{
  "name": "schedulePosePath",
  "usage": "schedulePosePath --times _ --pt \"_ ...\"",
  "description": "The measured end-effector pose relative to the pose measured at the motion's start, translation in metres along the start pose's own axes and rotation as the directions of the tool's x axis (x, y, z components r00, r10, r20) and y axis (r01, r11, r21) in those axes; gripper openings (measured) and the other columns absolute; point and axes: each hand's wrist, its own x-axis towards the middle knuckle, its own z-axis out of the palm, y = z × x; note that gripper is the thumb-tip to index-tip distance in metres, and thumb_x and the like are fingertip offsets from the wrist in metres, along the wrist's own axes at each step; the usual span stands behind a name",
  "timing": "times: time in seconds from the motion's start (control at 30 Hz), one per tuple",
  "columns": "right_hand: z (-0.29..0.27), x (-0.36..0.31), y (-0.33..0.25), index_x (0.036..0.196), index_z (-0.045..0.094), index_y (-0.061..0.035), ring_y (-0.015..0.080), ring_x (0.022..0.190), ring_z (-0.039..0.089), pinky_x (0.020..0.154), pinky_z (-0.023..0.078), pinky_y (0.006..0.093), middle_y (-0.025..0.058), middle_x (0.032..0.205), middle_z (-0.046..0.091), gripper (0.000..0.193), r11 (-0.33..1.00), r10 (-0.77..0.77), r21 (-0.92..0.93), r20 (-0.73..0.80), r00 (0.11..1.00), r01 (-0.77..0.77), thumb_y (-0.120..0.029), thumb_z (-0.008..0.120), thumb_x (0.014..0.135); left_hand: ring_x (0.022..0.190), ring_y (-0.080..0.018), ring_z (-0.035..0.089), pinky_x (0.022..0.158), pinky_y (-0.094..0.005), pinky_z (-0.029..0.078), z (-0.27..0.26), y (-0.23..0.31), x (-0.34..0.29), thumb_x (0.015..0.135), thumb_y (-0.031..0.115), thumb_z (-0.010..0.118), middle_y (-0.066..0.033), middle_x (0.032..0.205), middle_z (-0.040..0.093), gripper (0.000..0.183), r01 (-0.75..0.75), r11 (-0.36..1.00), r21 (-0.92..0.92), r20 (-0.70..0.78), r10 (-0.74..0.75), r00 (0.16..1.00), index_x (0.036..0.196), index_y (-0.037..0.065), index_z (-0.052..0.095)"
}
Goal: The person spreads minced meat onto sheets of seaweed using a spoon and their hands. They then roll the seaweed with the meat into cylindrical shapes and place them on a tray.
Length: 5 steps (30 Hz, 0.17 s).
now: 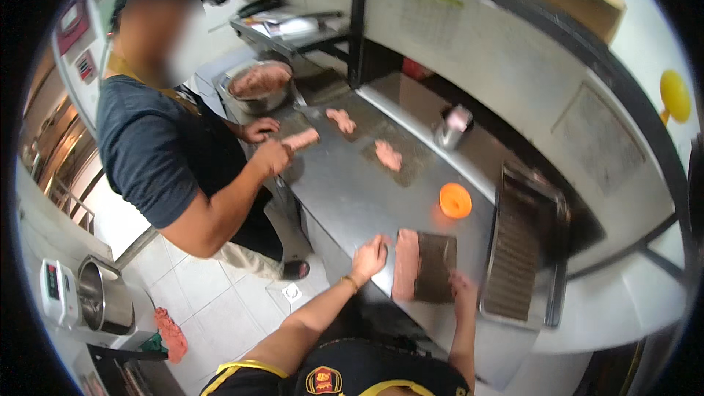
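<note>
A dark, flat rectangular sheet (438, 271) lies on the metal table in front of me, with a long, smoothed strip of pink minced meat (405, 264) along its left side. Just left of that strip is my left hand (369, 257), its fingers curled in; what they hold, if anything, is hidden. My right hand (462, 290) is at the sheet's right edge, smeared by motion, so its fingers cannot be read. An orange bowl (455, 201) stands beyond the sheet.
Left of me, a co-worker's hands (275, 152) work at a meat roll (301, 138). Meat lumps (388, 155) lie on dark sheets farther along the table. A large bowl of mince (259, 88) stands at the far end. A ridged metal tray (515, 249) is at right, a metal cup (452, 129) behind.
</note>
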Motion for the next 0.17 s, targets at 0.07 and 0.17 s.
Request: schedulePosePath --times 0.07,0.17 --pt "-0.005 -0.006 0.000 0.105 0.067 -0.0043 0.0041 0.054 0.039 0.050 0.030 0.0192 -0.0025 0.073 0.058 0.023 0.998 -0.010 0.062 0.016 1.000 0.009 -0.015 0.058 0.088 0.081 -0.0378 0.061 0.069 -0.0472 0.049 0.006 -0.005 -0.005 0.086 0.016 0.046 -0.0161 0.090 0.065 0.019 0.027 0.999 0.021 0.004 -0.027 1.000 0.104 0.013 0.053" --pt "-0.011 0.004 -0.009 0.106 0.067 -0.0054 0.0041 0.056 0.040 0.050 0.030 0.0189 -0.0028 0.073 0.057 0.023 0.992 -0.102 0.080 -0.002 0.995 0.102 -0.015 0.058 0.088 0.080 -0.0395 0.061 0.069 -0.0478 0.049 0.006 -0.010 0.011 0.087 0.022 0.047 -0.0197 0.087 0.064 0.020 -0.048 0.997 -0.054 -0.044 0.046 0.998 0.103 0.013 0.053"
